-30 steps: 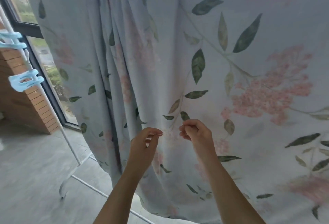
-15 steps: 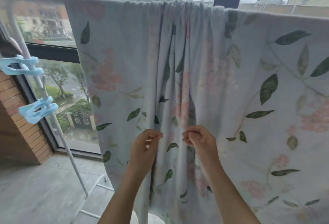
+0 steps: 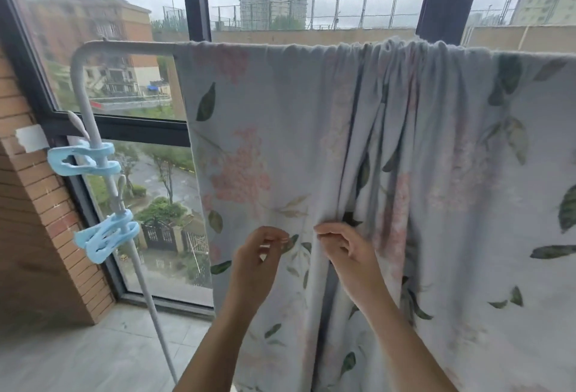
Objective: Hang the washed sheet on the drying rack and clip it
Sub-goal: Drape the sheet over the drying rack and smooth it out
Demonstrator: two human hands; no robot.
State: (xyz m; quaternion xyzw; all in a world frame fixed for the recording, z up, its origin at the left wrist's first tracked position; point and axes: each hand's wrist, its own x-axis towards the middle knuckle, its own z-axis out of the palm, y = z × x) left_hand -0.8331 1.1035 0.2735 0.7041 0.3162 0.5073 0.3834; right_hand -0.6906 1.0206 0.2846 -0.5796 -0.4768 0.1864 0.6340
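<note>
The sheet [image 3: 343,142] hung over the top bar of the drying rack [image 3: 124,47], and you held it low down with both hands. Your left hand [image 3: 258,264] pinched the flat cloth between thumb and fingertips, and your right hand [image 3: 346,251] nipped the edge of a fold just beside it. Within the last second your grip had not changed, but its place on the cloth had. The bunched pleats that had been to the left of your hands now sat at your right hand and beyond it. Your view had also lifted, bringing in the sheet's left edge and the bare, curved end of the bar. I judged that you were working the cloth out toward that free end, so the hanging was nearly done but the spreading was not. Clipping had not begun: the upper clip [image 3: 82,159] and the lower clip [image 3: 106,235] were both clamped on the rack's upright, well apart from the sheet. The bottom hem and the sheet's right end were cut off, as was the rack's far side. Whatever hung behind the bar was hidden. The small pale pieces on the upright above each clip were too blurred for me to name.
</note>
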